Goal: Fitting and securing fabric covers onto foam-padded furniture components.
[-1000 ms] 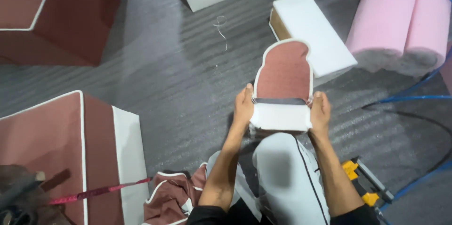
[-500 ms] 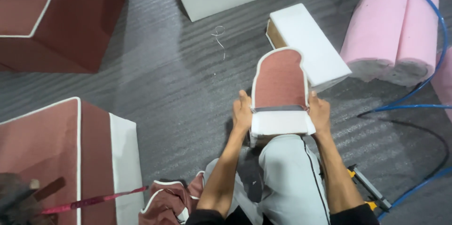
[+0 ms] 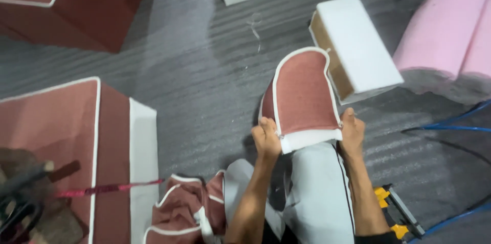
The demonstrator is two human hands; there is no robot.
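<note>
A grey ribbed carpet floor (image 3: 194,70) carries everything. On it lie dark red cushion blocks (image 3: 87,4), a red-and-white covered block (image 3: 76,136), a white foam block (image 3: 358,44), pink foam rolls (image 3: 450,34), a crumpled red cover (image 3: 184,208), a blue hose (image 3: 450,126) and a yellow stapler (image 3: 394,213).

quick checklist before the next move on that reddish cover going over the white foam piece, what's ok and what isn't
1. Left hand grips the lower left edge of the reddish-brown fabric cover with white piping: ok.
2. Right hand grips the lower right edge: ok.
3. Cover pulled fully over the white foam pad: not ok, a white strip shows below the hem.
4. Piece steadied on the grey-trousered knee: ok.
5. Piping lying even round the curved top: ok on the side in view; back cannot tell.
6. Yellow and black power tool on the grey floor by the right forearm, clear of the hands: ok.
</note>
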